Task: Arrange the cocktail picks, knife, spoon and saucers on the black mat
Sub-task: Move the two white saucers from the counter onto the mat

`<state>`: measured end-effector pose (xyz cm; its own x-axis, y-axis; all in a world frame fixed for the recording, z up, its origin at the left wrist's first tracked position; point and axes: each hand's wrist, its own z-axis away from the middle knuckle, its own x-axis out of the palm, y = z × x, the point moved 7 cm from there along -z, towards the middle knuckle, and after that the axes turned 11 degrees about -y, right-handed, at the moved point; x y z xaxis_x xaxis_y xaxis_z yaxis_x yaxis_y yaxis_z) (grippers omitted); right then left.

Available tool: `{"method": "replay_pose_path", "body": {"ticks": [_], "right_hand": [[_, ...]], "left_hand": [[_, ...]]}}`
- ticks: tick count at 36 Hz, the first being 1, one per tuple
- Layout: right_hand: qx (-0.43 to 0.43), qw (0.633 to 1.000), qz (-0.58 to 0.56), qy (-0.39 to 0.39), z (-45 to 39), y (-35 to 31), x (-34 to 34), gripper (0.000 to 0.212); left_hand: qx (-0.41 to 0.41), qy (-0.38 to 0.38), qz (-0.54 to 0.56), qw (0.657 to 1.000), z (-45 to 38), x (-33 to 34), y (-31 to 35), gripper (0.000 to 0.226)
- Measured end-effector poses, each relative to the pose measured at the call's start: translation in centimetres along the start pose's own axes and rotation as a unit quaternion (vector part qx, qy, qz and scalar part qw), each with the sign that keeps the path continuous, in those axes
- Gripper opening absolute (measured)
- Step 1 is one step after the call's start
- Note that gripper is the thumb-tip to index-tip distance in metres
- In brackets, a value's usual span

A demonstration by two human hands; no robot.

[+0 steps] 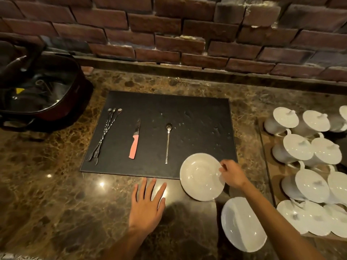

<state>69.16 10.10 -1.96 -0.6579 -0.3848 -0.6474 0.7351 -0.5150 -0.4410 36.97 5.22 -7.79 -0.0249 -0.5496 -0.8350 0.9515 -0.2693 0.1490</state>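
A black mat (197, 117) lies on the marble counter. On its left side lie three twisted metal cocktail picks (105, 136), side by side. A knife with a pink handle (134, 142) lies to their right, and a long thin spoon (167, 142) lies near the mat's middle. My right hand (232, 174) grips the right rim of a white saucer (201, 177), which is tilted over the mat's front right corner. A second white saucer (242, 224) rests on the counter nearer to me. My left hand (147, 205) lies flat on the counter, fingers spread, just in front of the mat.
A dark pot with a glass lid (37, 91) stands at the far left. Several white lidded cups (308, 154) crowd a tray at the right. A brick wall (178, 30) runs along the back of the counter.
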Motion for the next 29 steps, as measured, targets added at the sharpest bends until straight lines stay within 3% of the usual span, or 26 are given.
{"method": "replay_pose_path", "body": {"ticks": [16, 23, 29], "right_hand": [[0.101, 0.965, -0.214, 0.116, -10.2, -1.0, -6.0, 0.012], [0.096, 0.932, -0.296, 0.185, -12.9, -2.5, -7.8, 0.027], [0.095, 0.932, -0.315, 0.152, -16.5, -0.6, -7.1, 0.023]], "left_hand": [[0.033, 0.011, 0.028, 0.999, -0.1, -0.2, -0.1, 0.052], [0.033, 0.028, 0.036, 0.998, -0.1, -0.3, -0.1, 0.05], [0.039, 0.04, 0.04, 0.998, 0.0, -0.4, -0.1, 0.049]]}}
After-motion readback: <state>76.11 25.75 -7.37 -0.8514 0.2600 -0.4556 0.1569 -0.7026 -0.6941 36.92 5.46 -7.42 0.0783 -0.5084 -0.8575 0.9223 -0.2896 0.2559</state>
